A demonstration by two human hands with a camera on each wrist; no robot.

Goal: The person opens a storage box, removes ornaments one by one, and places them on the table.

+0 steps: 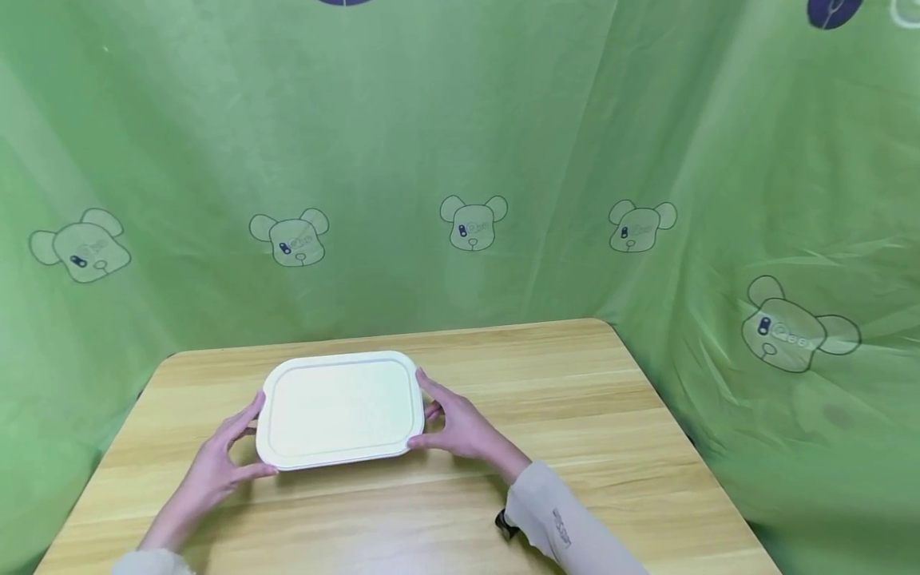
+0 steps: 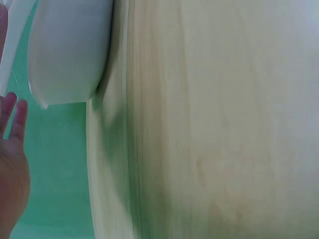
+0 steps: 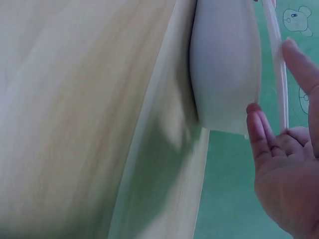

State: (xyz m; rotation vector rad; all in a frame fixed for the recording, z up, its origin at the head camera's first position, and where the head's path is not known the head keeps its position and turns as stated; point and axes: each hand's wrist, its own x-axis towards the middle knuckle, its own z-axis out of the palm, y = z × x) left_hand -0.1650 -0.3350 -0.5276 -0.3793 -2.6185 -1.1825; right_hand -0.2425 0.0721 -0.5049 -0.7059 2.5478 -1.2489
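Clasping white lid (image 1: pixel 341 409) by its short ends, between left grip (image 1: pixel 219 461) and right grip (image 1: pixel 460 425), below left of centre in head frame; held just above white box (image 3: pixel 224 64) on bench (image 1: pixel 568 407).

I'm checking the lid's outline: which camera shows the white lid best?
The head view: it shows the white lid from above, nearly whole. Each wrist view catches only part of its thin edge, with a gap to the white container.

A white, round-cornered lid (image 1: pixel 341 409) hangs just above a pale container (image 3: pixel 224 67), not touching.
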